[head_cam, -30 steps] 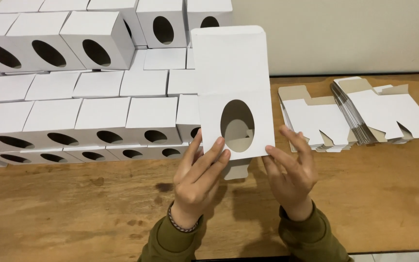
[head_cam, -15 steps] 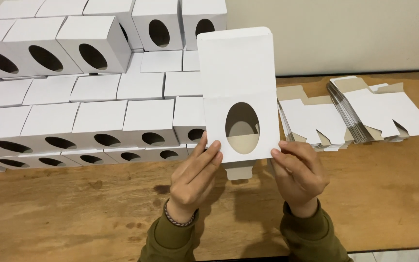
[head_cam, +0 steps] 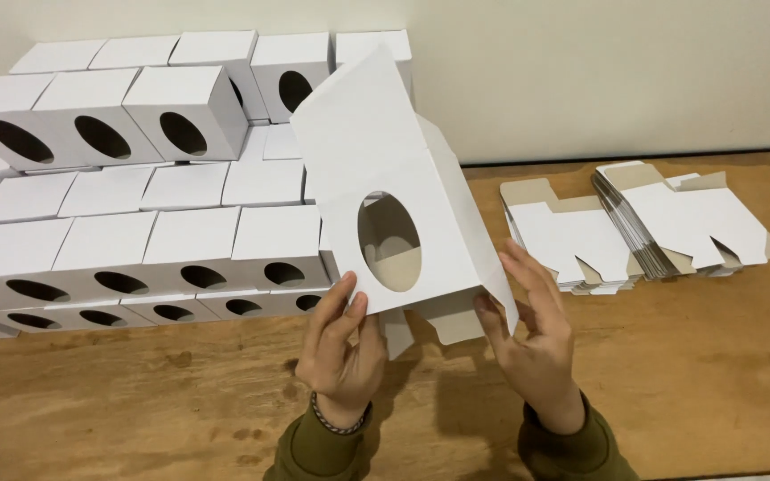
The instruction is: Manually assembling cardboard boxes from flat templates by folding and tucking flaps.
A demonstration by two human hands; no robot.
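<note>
Holding a half-opened white carton [head_cam: 403,191] up over the desk [head_cam: 697,356], both hands at its lower edge. Left hand [head_cam: 340,352] grasps the bottom left corner of the panel with the oval window, thumb in front, fingers behind. Right hand [head_cam: 536,334] is open-palmed, fingers spread flat against the carton's right side panel, pressing rather than clenching. Carton tilted, top flap standing up, bottom flaps hanging loose between the hands. Stack of assembled white boxes [head_cam: 135,223] with oval cutouts fills the left of the desk, several tiers high against the wall. Two piles of flat blanks [head_cam: 634,223] lie right of the carton, well apart from the hands.
</note>
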